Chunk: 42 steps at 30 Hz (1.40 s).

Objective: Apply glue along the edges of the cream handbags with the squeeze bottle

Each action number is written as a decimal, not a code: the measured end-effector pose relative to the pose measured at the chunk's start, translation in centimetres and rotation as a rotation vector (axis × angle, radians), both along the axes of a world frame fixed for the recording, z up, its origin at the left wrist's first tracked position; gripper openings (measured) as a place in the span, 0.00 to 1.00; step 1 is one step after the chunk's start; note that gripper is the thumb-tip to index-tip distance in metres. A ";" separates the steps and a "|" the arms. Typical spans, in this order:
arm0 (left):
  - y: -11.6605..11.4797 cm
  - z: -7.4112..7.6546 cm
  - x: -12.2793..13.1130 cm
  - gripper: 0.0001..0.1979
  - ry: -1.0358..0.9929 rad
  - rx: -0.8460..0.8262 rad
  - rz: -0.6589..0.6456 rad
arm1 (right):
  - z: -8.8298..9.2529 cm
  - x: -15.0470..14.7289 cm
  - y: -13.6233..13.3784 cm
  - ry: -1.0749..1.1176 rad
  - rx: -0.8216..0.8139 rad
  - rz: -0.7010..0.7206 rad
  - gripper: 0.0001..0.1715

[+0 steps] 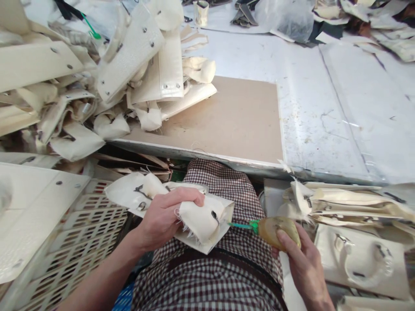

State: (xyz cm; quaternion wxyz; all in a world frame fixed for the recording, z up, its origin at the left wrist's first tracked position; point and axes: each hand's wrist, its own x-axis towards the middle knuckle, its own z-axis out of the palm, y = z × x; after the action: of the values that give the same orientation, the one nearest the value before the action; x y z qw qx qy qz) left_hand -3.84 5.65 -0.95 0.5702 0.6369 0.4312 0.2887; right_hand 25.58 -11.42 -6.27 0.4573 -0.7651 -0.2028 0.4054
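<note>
My left hand is closed around a cream leather-like bag piece with a frayed edge and a small dark slot, held above my lap. Another part of the cream material, with dark metal fittings, sticks out to the left of that hand. My right hand grips a yellowish squeeze bottle, which looks like a glue bottle. Its green nozzle points left, and the thin tip is at the right edge of the cream piece; whether it touches cannot be told.
Cream bag parts are heaped on the table's left. A brown board lies on the white table. A plastic crate stands at left under a cream panel. Stacked cream bags sit at right. Scraps lie at the back.
</note>
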 end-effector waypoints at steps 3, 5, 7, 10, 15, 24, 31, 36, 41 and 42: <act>-0.7 -0.4 -0.6 0.10 0.027 0.020 -0.025 | 0.2 0.0 0.3 -0.022 -0.002 -0.006 0.30; -1.0 -0.6 -0.7 0.10 0.035 0.037 -0.054 | 0.1 0.5 0.4 -0.041 -0.018 0.023 0.31; -1.2 -0.6 -0.7 0.11 0.030 0.052 -0.069 | -0.2 1.2 0.6 -0.067 -0.049 0.070 0.35; -1.2 -0.5 -0.5 0.11 0.029 0.059 -0.087 | -0.2 1.8 0.7 -0.084 -0.080 0.122 0.37; -1.2 -0.5 -0.3 0.11 0.016 0.102 -0.121 | 1.3 0.6 0.9 -0.037 -0.043 0.083 0.32; -1.1 -1.3 -0.3 0.12 0.021 0.121 -0.144 | 2.0 -0.7 -0.1 0.254 0.031 -0.012 0.31; -1.1 -1.0 0.0 0.13 0.003 0.124 -0.142 | 2.7 -2.1 -0.2 0.395 0.051 -0.065 0.27; -0.9 -0.8 0.1 0.16 0.003 0.122 -0.151 | 1.4 0.0 0.3 0.196 -0.010 0.008 0.30; -0.9 -1.1 0.0 0.14 -0.015 0.184 -0.176 | 0.6 1.8 0.8 -0.007 -0.095 0.090 0.35; -0.9 -1.2 0.0 0.14 -0.021 0.187 -0.182 | 0.6 1.8 0.8 -0.027 -0.097 0.086 0.35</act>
State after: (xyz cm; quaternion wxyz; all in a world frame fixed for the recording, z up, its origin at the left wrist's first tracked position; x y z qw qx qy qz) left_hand -3.87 4.71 -2.16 0.5365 0.7209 0.3369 0.2811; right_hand 27.38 -10.57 -5.66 0.3990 -0.7825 -0.2216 0.4235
